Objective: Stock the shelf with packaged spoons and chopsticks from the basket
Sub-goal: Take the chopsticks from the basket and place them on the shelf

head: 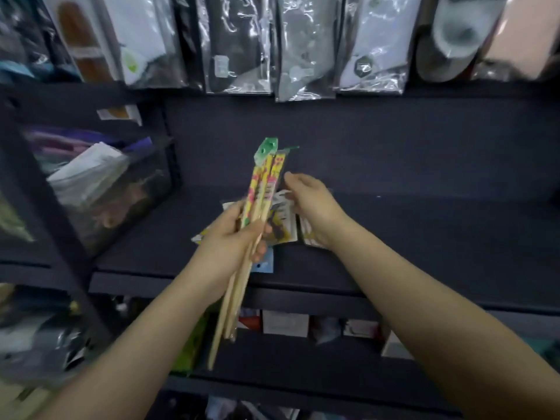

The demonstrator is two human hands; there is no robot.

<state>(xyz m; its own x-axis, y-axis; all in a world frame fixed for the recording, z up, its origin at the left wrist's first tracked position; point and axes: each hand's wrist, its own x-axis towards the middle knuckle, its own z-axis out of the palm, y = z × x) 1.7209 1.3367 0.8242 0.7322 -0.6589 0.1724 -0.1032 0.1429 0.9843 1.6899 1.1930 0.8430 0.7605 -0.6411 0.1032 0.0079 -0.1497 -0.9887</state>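
Observation:
My left hand (233, 241) grips a bundle of packaged wooden chopsticks (260, 189) with yellow-pink wrappers and green hang tabs, held upright over the dark shelf (424, 231). Their bare wooden ends stick out below my hand. My right hand (309, 201) reaches just right of the bundle, its fingers bent over several flat packets (283, 225) lying on the shelf; whether it holds one is blurred. A blue tag (266, 263) shows under my left hand. The basket is out of view.
Bagged socks (306, 47) hang in a row above the shelf. A black mesh bin (100, 189) with soft goods stands to the left behind a dark post. Small boxes (285, 322) line the lower shelf. The shelf's right half is bare dark board.

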